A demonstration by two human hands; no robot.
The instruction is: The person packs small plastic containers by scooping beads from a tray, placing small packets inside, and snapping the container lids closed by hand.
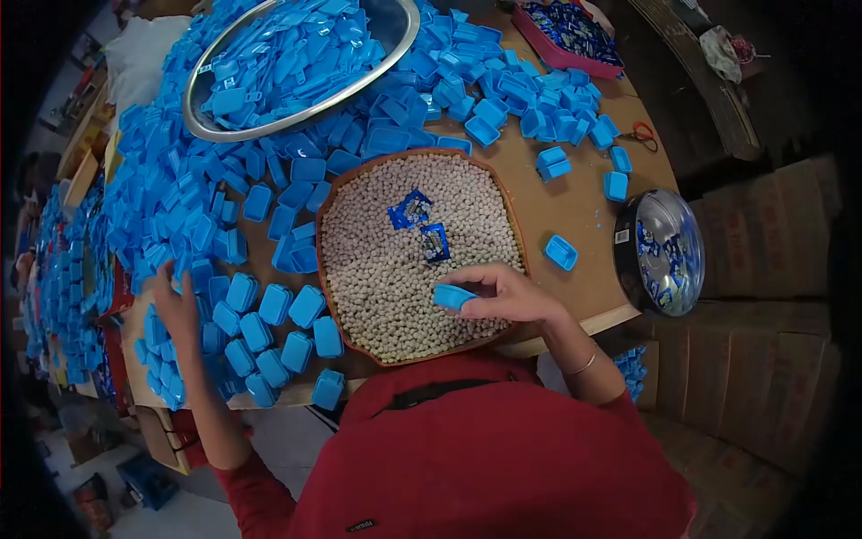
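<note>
My right hand (503, 295) grips a small blue plastic box (453, 296) between thumb and fingers, just above the near right part of a wide orange-rimmed tray (325, 269). Pale round pellets (386, 296) fill that tray. On them lie two dark blue printed packets, one (411, 209) farther back and another (435, 242) nearer my hand. At the left, my left hand (177, 310) reaches over the heap of blue boxes, fingers apart, with nothing visible in it. Several closed blue boxes (272, 304) lie between that hand and the tray.
A metal basin (411, 36) of flat blue pieces rests on the blue heap behind. Open blue boxes, one alone (561, 252), lie at the right. A clear round tub (664, 253) of packets sits by the right edge, with scissors (641, 135) and a pink container (584, 63) farther back.
</note>
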